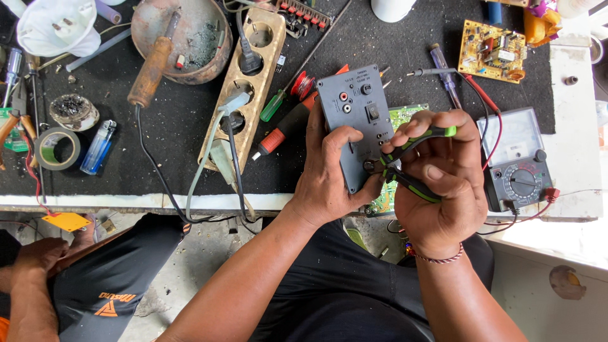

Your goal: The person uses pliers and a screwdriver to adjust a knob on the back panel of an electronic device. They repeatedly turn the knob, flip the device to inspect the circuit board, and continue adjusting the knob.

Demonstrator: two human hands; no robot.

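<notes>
My left hand (329,174) grips a dark grey plastic panel (356,107) with round sockets and a small switch, holding it upright over the workbench edge. A green circuit board (405,114) shows behind the panel. My right hand (446,171) is closed around small pliers with green and black handles (415,142). The pliers' tip touches a fitting on the lower right edge of the panel.
An analogue multimeter (519,164) with red and black leads lies right of my hands. A wooden power strip (244,88), soldering iron (151,69), rusty bowl (212,50), tape roll (57,149), lighter (98,147), screwdrivers and a yellow circuit board (493,50) lie on the black mat. Another person's hand (38,253) rests on a knee at lower left.
</notes>
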